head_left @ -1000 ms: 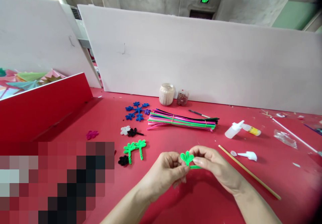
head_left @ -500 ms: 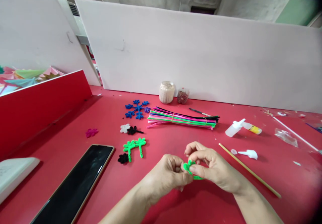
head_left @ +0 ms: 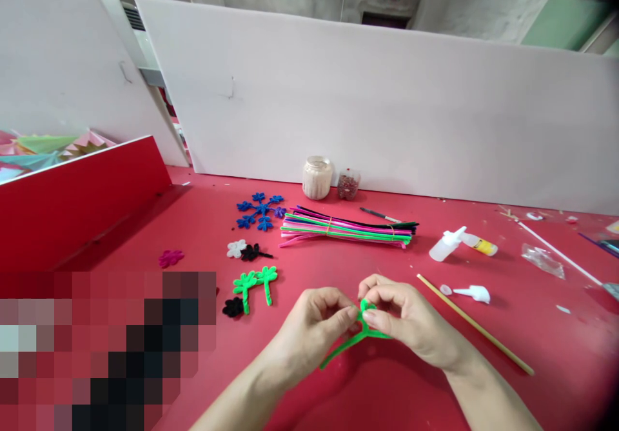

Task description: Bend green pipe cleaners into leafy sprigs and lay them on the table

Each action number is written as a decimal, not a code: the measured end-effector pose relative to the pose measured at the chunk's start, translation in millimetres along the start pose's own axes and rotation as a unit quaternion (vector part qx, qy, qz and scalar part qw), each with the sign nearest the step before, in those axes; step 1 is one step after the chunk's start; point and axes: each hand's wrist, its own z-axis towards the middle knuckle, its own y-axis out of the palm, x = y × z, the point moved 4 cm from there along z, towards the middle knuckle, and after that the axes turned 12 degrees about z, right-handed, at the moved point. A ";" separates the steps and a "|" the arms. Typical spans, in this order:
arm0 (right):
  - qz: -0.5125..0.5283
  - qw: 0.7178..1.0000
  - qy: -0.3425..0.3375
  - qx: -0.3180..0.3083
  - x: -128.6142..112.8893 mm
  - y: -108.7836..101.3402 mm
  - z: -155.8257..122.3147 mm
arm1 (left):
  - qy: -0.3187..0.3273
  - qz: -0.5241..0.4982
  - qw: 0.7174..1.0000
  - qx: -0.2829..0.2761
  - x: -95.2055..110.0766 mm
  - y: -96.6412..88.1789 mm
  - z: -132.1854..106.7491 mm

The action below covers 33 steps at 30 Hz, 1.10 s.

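Between my hands is a bright green pipe cleaner [head_left: 342,350], bent into small loops at the top with a loose end hanging down to the left. My left hand [head_left: 316,328] pinches it at the left side of the loops. Thumb and fingers of my right hand [head_left: 403,318] are closed on the loops from the right. Part of the looped shape is hidden behind the fingertips. Left of my hands lie two finished-looking green pipe-cleaner flowers with stems [head_left: 246,284], touching each other, with a black flower [head_left: 233,307] just below.
Behind my hands lies a banded bundle of pipe cleaners [head_left: 348,228]. A blue snowflake shape [head_left: 262,209], a white flower [head_left: 236,248] and a magenta flower [head_left: 171,258] lie leftward. Rightward are a wooden stick [head_left: 476,324], a glue bottle [head_left: 445,246] and a white nozzle cap [head_left: 476,293]. Jars [head_left: 317,179] stand behind.
My left hand has shifted its grip slightly up and the green pipe cleaner's loose end now shows below it. The view has turned slightly. The lower left corner is now pixelated.
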 end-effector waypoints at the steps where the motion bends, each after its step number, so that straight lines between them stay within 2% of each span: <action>1: 0.005 1.000 -0.004 0.005 -0.1 -0.1 0.5 | 0.000 -0.008 1.000 0.006 0.0 0.7 -0.2; 7: 0.038 0.999 -0.015 0.023 0.0 2.2 2.2 | 0.003 -0.076 0.995 0.058 -0.3 2.8 -1.1; 10: 0.057 0.998 -0.005 0.012 0.1 3.6 1.6 | 0.009 -0.090 0.994 0.053 0.8 2.0 -1.6; 14: 0.071 0.997 0.015 0.002 2.8 1.4 0.7 | 0.025 -0.015 0.999 0.022 3.7 -0.8 -3.6; 18: 0.102 0.994 0.038 0.001 6.0 -1.1 -0.1 | 0.068 0.082 0.994 0.034 6.2 -5.2 -4.0; 22: 0.131 0.990 0.052 -0.008 6.2 0.0 -0.3 | 0.088 0.095 0.991 0.039 7.8 -5.4 -2.7; 26: 0.138 0.989 0.049 -0.002 5.2 0.7 0.4 | 0.069 0.084 0.993 0.053 7.4 -4.3 -3.0; 33: 0.112 0.993 0.042 0.008 4.1 1.6 0.9 | -0.009 -0.014 0.999 0.047 -1.4 2.1 -3.9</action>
